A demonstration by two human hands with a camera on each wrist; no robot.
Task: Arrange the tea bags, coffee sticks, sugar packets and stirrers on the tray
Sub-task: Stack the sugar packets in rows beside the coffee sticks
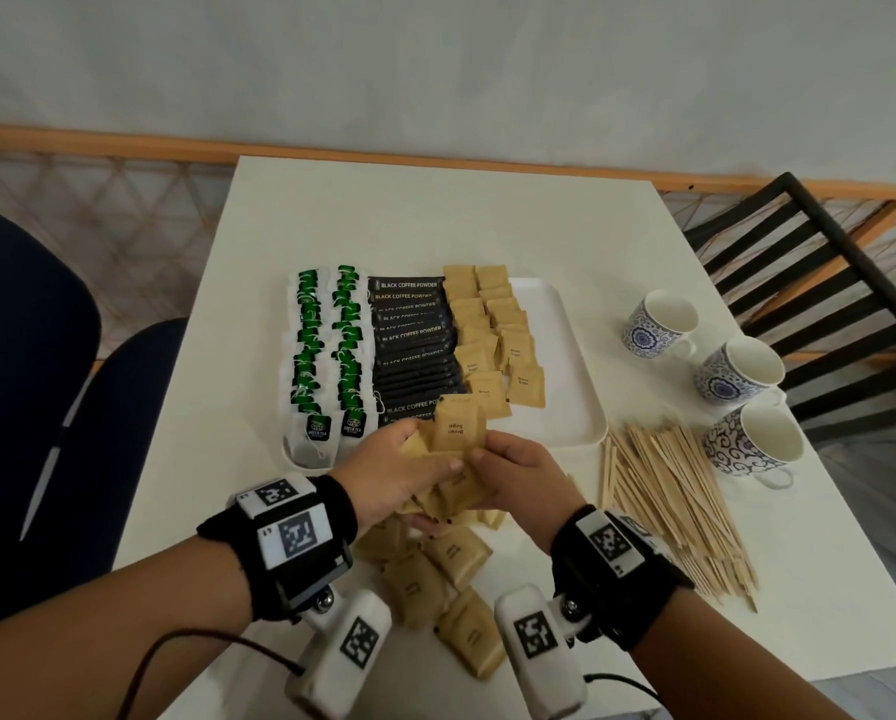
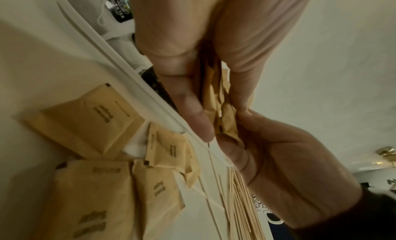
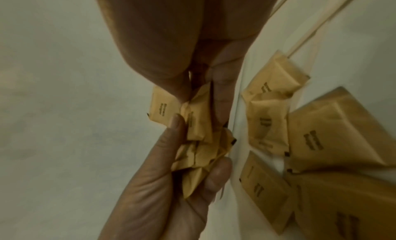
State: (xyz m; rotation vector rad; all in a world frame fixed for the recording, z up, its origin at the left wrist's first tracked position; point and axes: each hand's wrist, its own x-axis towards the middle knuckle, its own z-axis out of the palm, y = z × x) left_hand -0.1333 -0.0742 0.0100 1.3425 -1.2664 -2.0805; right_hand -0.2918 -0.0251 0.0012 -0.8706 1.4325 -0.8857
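Holding sugar packets (image 1: 453, 433), perhaps five, fingers of both hands curled | mugs (image 1: 661, 324): 3

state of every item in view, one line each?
tray: flat on table, right part bare
tea bags: two rows on tray
coffee sticks: one column on tray
sugar packets on tray: two rows
loose sugar packets: scattered on table
held sugar packets: bunch gripped by both hands
left hand: grips bunch
right hand: pinches bunch
stirrers: piled on table, off tray
cups: three, upright, empty
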